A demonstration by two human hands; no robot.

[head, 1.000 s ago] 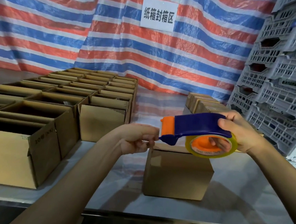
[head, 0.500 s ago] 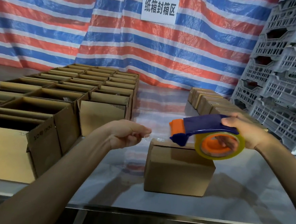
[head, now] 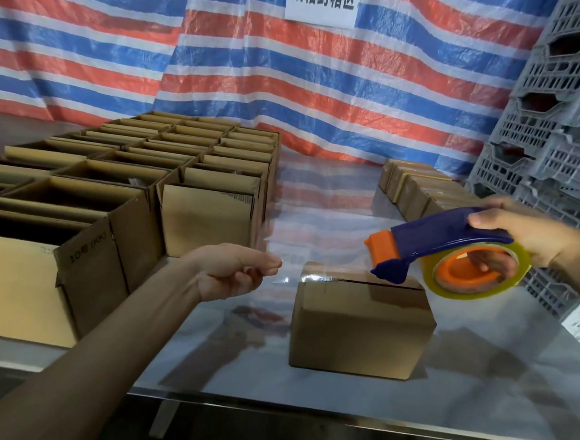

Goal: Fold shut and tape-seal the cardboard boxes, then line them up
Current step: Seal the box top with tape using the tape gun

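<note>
Tape job underway on the little closed box, which sits alone on the shiny metal table, near its front edge. Right hand is wrapped round the tape dispenser, its nose hovering just over the box's top seam. Left hand pinches the tape strip between thumb and finger (clear stuff, barely visible) out past the left end, I'd guess so there's overhang to fold down the side. Open boxes crowd the left, and sealed boxes line up back right. Striped tarp hangs behind, with grey crates stacked on the right.
</note>
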